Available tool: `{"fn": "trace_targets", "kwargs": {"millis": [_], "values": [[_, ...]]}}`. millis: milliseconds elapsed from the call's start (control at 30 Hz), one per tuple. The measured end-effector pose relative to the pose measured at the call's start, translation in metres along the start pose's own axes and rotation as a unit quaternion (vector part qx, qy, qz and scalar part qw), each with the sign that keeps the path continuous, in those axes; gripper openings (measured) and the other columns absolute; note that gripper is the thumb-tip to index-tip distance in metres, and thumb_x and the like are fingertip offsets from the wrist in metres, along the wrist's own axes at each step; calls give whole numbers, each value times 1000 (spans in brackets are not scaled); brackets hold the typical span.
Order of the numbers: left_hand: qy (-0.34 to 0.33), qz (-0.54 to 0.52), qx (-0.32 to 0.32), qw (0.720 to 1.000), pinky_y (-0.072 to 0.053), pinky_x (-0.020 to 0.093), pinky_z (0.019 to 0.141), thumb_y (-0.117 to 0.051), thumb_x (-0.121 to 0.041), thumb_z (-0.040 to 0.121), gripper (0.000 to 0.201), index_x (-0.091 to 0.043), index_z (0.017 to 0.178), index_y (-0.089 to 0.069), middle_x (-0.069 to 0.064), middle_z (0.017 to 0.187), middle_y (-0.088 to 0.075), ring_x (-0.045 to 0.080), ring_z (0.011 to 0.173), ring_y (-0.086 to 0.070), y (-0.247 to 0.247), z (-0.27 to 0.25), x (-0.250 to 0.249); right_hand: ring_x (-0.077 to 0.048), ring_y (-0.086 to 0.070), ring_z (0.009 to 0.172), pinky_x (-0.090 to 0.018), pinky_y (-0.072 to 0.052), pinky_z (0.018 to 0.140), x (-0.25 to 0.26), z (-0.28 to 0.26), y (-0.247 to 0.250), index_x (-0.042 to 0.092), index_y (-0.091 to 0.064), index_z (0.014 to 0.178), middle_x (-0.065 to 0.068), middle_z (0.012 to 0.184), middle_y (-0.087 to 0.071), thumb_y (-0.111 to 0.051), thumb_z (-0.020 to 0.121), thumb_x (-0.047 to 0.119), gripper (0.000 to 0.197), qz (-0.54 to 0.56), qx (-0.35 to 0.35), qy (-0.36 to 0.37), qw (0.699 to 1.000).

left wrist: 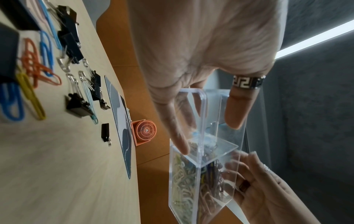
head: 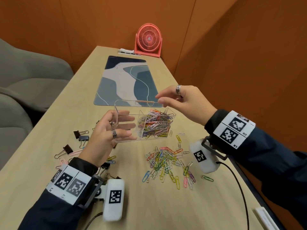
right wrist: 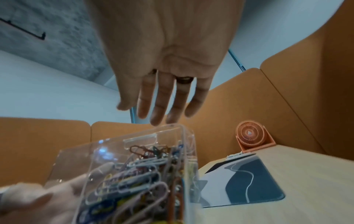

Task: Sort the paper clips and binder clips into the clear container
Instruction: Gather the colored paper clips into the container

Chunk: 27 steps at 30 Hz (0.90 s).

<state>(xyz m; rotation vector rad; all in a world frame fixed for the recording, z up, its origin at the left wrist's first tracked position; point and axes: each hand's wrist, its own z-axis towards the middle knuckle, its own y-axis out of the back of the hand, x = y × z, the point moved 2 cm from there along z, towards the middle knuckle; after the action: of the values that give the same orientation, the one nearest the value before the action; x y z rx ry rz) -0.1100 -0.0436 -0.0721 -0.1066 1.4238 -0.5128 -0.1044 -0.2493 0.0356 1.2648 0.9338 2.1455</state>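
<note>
One compartment filled, many clips loose.
Left hand [head: 106,135] grips the clear container [head: 142,123] tilted above the table [head: 49,146]; right hand [head: 184,102] hovers released at two o'clock. Level it before adding the binder clips [head: 81,136] at nine o'clock.

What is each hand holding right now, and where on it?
The left hand grips the clear container at its empty left end, fingers inside that compartment. The right hand holds nothing; its fingertips hover at the lid's edge.
</note>
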Motion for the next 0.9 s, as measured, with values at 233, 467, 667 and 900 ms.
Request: {"fn": "trace_targets", "kwargs": {"millis": [233, 467, 667, 900], "values": [[-1, 4, 6, 1000, -58, 39, 69, -60, 2, 59, 48, -6, 106, -55, 4, 99, -69, 30, 100, -65, -3, -2, -2, -10, -59, 88, -28, -47, 83, -7, -16, 0, 19, -72, 92, 7, 92, -69, -59, 85, 39, 25, -112, 85, -29, 990], [1, 15, 8, 1000, -58, 39, 70, -67, 0, 54, 54, -10, 107, -57, 4, 99, -69, 31, 102, -64, -3, -2, -1, -8, -55, 89, -25, -43, 84, -10, -16, -4, 20, -71, 89, 5, 93, -68, -54, 88, 40, 27, -91, 107, -20, 990], [-3, 7, 10, 1000, -58, 39, 69, -62, 2, 58, 50, -10, 106, -58, 2, 96, -70, 29, 100, -65, -4, -2, -1, -13, -43, 90, -37, -39, 86, -11, -10, -4, 25, -72, 93, 0, 94, -67, -37, 95, 43, 40, -163, 80, -13, 983], [-2, 8, 11, 1000, -59, 40, 70, -61, 3, 58, 50, -12, 105, -58, 2, 95, -70, 28, 99, -65, -4, -1, 0, 1, -41, 86, -30, -34, 93, -7, -12, -9, 27, -72, 93, 5, 95, -67, -33, 97, 43, 43, -96, 109, -25, 989]]}}
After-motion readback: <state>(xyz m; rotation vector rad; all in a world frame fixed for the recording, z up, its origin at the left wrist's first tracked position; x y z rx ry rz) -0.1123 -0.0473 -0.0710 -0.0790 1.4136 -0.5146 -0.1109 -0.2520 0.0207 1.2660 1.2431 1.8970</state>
